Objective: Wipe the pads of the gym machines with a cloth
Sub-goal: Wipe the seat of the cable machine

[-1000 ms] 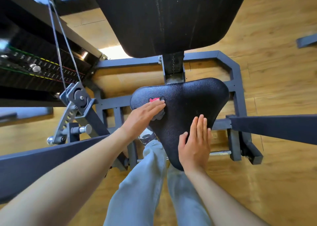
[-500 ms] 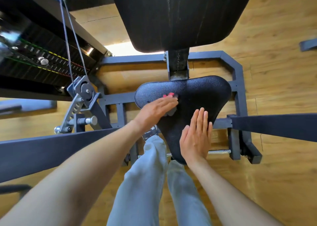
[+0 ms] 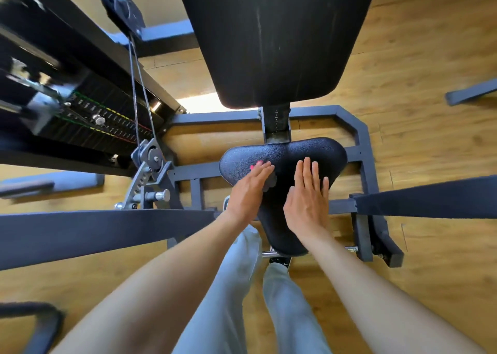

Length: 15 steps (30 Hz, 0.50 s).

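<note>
Seat pad (image 3: pixel 309 154) low on the frame, half wiped; cloth (image 3: pixel 270 180) pinned flat under left hand (image 3: pixel 248 192), right hand (image 3: pixel 308 200) flat, bracing; probably needed firmer overlapping strokes out to the edges.

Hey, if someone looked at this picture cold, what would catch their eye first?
Probably the two bare hands laid on the black seat pad at centre: the left hand presses a dark cloth flat, the right hand rests open beside it. Above looms the big black back pad.
</note>
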{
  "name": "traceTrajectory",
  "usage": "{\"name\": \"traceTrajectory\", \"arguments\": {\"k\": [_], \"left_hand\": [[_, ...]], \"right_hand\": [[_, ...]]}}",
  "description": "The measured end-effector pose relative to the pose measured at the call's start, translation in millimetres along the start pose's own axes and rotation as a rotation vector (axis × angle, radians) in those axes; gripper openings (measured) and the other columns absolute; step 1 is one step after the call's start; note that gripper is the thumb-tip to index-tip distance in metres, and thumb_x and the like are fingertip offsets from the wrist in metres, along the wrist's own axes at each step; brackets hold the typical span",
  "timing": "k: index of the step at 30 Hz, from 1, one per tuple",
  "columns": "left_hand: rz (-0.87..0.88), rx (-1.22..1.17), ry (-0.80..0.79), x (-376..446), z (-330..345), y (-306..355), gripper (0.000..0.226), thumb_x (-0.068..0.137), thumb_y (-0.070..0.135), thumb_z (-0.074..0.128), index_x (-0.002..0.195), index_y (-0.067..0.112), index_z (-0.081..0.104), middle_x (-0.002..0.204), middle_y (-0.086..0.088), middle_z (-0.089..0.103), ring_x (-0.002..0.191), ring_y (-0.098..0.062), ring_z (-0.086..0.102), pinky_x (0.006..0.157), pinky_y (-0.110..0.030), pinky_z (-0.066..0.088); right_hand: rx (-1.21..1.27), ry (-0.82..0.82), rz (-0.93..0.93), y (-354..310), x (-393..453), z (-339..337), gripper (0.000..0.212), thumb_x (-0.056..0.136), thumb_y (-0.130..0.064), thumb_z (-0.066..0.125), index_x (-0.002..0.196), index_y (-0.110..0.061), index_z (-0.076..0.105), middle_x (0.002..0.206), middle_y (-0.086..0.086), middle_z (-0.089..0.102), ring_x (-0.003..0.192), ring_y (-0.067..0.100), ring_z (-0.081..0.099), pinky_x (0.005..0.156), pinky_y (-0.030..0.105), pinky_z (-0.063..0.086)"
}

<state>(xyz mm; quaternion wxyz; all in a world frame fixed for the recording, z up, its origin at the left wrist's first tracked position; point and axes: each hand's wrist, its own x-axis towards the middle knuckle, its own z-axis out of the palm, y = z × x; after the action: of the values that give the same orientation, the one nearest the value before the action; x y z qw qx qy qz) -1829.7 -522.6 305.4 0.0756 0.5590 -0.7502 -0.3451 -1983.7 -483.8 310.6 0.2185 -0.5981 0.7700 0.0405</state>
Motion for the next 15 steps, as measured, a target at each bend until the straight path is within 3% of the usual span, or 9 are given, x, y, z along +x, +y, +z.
{"name": "traceTrajectory", "arguments": {"k": [8, 10, 13, 15], "left_hand": [[0.129, 0.028, 0.134, 9.6, -88.0, 71.2, 0.066, 0.09, -0.01, 0.062, 0.151, 0.012, 0.048, 0.159, -0.008, 0.044, 0.14, -0.03, 0.05, 0.113, -0.043, 0.046], [0.157, 0.031, 0.171, 13.4, -108.1, 88.4, 0.063, 0.093, -0.007, 0.062, 0.152, 0.01, 0.047, 0.16, -0.01, 0.044, 0.142, -0.032, 0.048, 0.116, -0.043, 0.044], [0.22, 0.052, 0.211, 16.3, -137.4, 110.6, 0.059, 0.097, -0.006, 0.056, 0.153, 0.006, 0.045, 0.162, -0.012, 0.04, 0.151, -0.031, 0.035, 0.12, -0.035, 0.028], [0.248, 0.061, 0.238, 17.8, -156.8, 122.1, 0.06, 0.096, -0.004, 0.06, 0.153, 0.006, 0.045, 0.162, -0.012, 0.04, 0.153, -0.031, 0.032, 0.121, -0.04, 0.032]], "right_hand": [[-0.093, 0.011, -0.033, -22.8, 6.1, -108.6, 0.065, 0.109, -0.044, 0.03, 0.165, -0.018, 0.007, 0.173, 0.007, 0.0, 0.159, 0.027, -0.005, 0.126, 0.05, -0.002], [-0.114, 0.029, -0.037, -29.4, 4.8, -132.5, 0.066, 0.109, -0.047, 0.029, 0.165, -0.019, 0.006, 0.173, 0.008, -0.001, 0.159, 0.027, -0.005, 0.126, 0.051, -0.001], [-0.163, 0.072, -0.083, -36.4, 4.0, -168.0, 0.065, 0.109, -0.047, 0.025, 0.165, -0.019, 0.005, 0.172, 0.009, 0.0, 0.159, 0.028, -0.004, 0.126, 0.054, -0.002], [-0.185, 0.103, -0.1, -41.0, 4.1, -194.7, 0.065, 0.109, -0.046, 0.027, 0.165, -0.018, 0.008, 0.172, 0.01, 0.002, 0.159, 0.029, -0.003, 0.126, 0.055, 0.0]]}}
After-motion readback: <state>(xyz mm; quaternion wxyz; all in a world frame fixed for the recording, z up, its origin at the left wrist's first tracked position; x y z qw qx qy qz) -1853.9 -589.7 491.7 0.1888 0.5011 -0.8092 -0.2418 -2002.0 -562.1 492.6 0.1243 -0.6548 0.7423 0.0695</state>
